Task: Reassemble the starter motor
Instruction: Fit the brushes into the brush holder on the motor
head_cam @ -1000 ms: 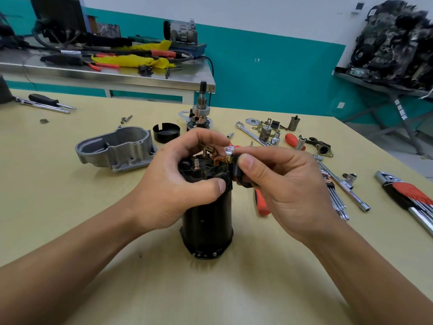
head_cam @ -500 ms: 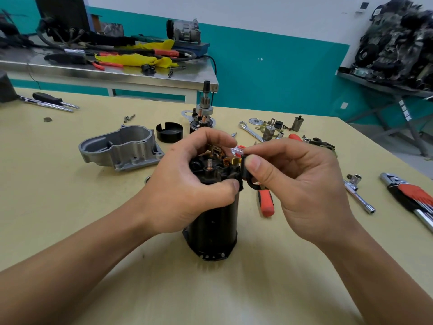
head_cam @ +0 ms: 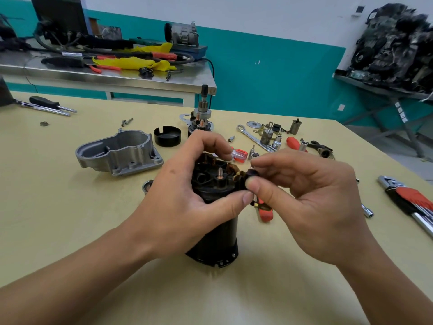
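A black cylindrical starter motor body stands upright on the yellow table, its brush holder with copper parts facing up. My left hand wraps round the top of the body, thumb at the front, fingers over the far rim. My right hand pinches a small black rubber piece at the right edge of the brush holder. A grey aluminium housing, a black end cap and the armature shaft assembly lie behind.
Sockets, a spanner, red-handled screwdrivers and small parts are scattered to the right. A hex key set lies at the right edge. A screwdriver lies far left. A steel bench with tools stands behind.
The view has shifted slightly. My right hand has drawn a little to the right with the black piece, opening a small gap from my left index finger. The motor body stays upright.
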